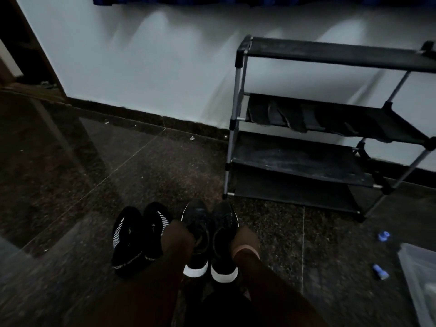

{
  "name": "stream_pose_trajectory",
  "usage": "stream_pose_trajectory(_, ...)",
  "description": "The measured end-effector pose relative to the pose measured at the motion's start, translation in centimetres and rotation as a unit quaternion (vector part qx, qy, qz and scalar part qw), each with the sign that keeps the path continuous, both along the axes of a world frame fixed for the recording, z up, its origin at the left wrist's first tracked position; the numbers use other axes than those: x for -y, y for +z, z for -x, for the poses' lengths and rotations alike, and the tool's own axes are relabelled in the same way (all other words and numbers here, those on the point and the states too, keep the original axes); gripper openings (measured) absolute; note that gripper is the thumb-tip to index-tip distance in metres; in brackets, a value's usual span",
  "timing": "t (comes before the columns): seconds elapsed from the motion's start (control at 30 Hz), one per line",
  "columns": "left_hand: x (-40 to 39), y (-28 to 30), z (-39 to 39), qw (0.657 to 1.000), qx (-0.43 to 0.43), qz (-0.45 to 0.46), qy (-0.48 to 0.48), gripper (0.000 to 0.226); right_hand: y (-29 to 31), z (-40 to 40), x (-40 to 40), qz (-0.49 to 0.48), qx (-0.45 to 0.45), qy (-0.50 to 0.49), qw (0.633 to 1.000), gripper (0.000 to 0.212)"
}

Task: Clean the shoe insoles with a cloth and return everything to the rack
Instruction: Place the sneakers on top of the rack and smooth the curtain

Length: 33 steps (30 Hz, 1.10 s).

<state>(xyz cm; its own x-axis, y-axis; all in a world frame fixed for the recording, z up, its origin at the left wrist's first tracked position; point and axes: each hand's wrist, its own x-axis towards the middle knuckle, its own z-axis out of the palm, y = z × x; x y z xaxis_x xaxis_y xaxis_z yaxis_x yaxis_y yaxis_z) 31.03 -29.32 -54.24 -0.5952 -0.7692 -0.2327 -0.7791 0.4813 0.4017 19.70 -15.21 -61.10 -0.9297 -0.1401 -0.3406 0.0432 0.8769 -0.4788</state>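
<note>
Two black sneakers with white heels stand side by side on the dark floor, the left sneaker (197,234) and the right sneaker (224,237). My left hand (179,234) grips the left one at its collar, fingers curled into the opening. On the other side, my right hand (244,240) holds the right sneaker's collar the same way. Left of them sits a pair of black knit shoes with white stripes (139,234). Several dark insoles (283,114) lie on the second shelf of the black shoe rack (238,109). No cloth shows in this dim view.
The rack stands against the pale wall (141,67) at the right. Two small blue objects (383,236) (380,271) lie on the floor beside a clear plastic bin (420,274) at the lower right. A dark door frame (35,50) is at the far left.
</note>
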Motion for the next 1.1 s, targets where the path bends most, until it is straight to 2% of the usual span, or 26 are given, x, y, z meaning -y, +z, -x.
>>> stream_pose_trajectory(0.07, -0.6, 1.9, 0.4, 0.999, -0.041, -0.004, 0.016, 0.027, 3.9, -1.0, -1.1, 0.017, -0.004, 0.007, 1.0, 0.028)
stream_pose_trajectory(0.2, -2.4, 5.8, 0.5, 0.995, -0.095, -0.017, 0.018, 0.03, 9.5, -2.2, -3.4, 0.034, -0.064, -0.021, 0.997, 0.028)
stream_pose_trajectory(0.3, -3.7, 9.0, 0.4, 0.988, -0.135, -0.07, 0.025, 0.027, 13.8, -2.8, -5.3, 0.064, -0.097, -0.033, 0.993, 0.027)
stream_pose_trajectory(0.43, -6.7, 13.6, 0.7, 0.986, -0.158, -0.038, 0.028, 0.036, 19.3, -3.2, -8.7, 0.084, -0.127, -0.077, 0.985, 0.027)
stream_pose_trajectory(0.6, -7.8, 13.8, 7.3, 0.979, -0.197, -0.048, -0.028, 0.043, 25.6, -3.1, -14.0, 0.107, -0.184, -0.13, 0.968, 0.026)
stream_pose_trajectory(0.77, -15.4, 25.3, 4.4, 0.969, -0.239, -0.042, -0.041, 0.034, 31.0, -2.0, -18.9, 0.129, -0.243, -0.158, 0.948, 0.023)
stream_pose_trajectory(0.93, -18.4, 30.3, 6.7, 0.958, -0.276, -0.016, -0.074, 0.031, 36.2, -0.8, -22.5, 0.146, -0.292, -0.184, 0.927, 0.017)
stream_pose_trajectory(1.1, -20.2, 34.0, 8.8, 0.949, -0.301, -0.002, -0.097, 0.017, 40.2, 0.3, -24.7, 0.167, -0.335, -0.208, 0.904, 0.016)
